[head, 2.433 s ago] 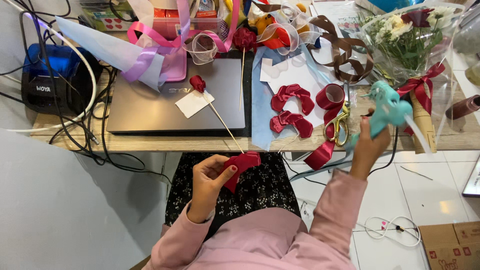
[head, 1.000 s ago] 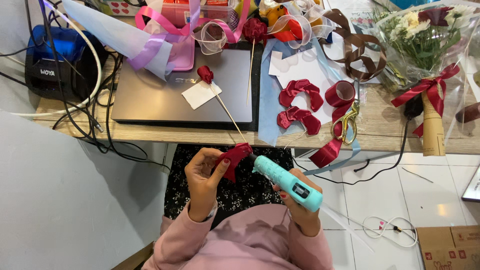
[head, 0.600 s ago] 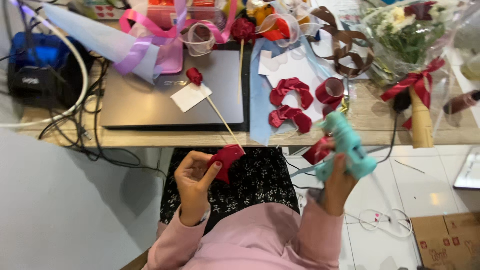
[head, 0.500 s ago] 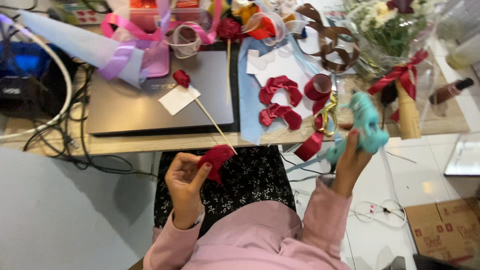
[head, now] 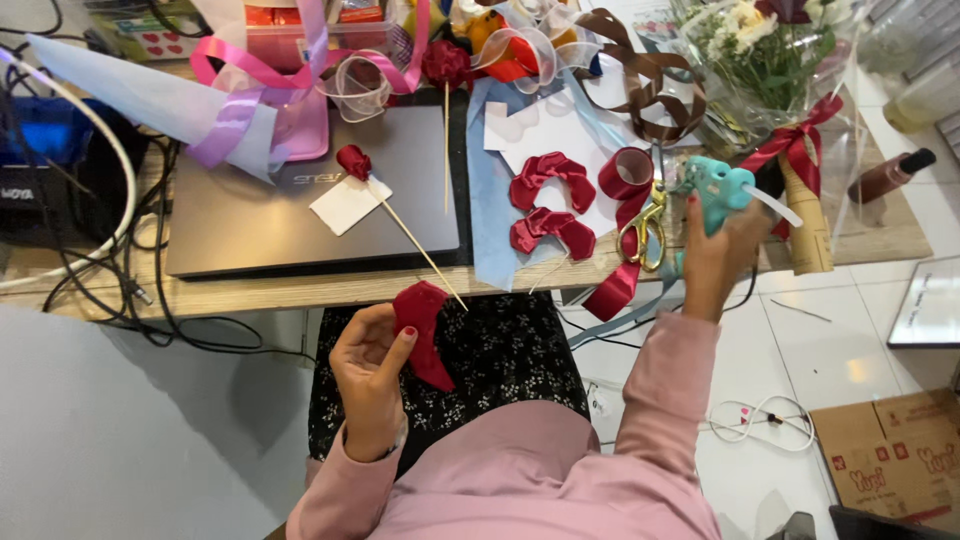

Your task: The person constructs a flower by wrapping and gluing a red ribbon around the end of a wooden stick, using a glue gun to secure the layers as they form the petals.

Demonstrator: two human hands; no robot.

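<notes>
My left hand holds a folded piece of dark red ribbon over my lap, just below the desk edge. My right hand grips a teal glue gun with a clear glue stick at its back, held at the desk's front edge next to gold-handled scissors. A thin wooden skewer with a small red ribbon bud lies across the closed grey laptop. Pleated red ribbon pieces and a red ribbon roll rest on light blue paper.
A wrapped bouquet with a red bow stands at the right. Pink and brown ribbons, a white card, black cables and a black-and-blue device crowd the desk. A cardboard box lies on the tiled floor.
My right hand carried the glue gun from my lap up and right to the desk edge. My left hand kept the red ribbon nearly still.
</notes>
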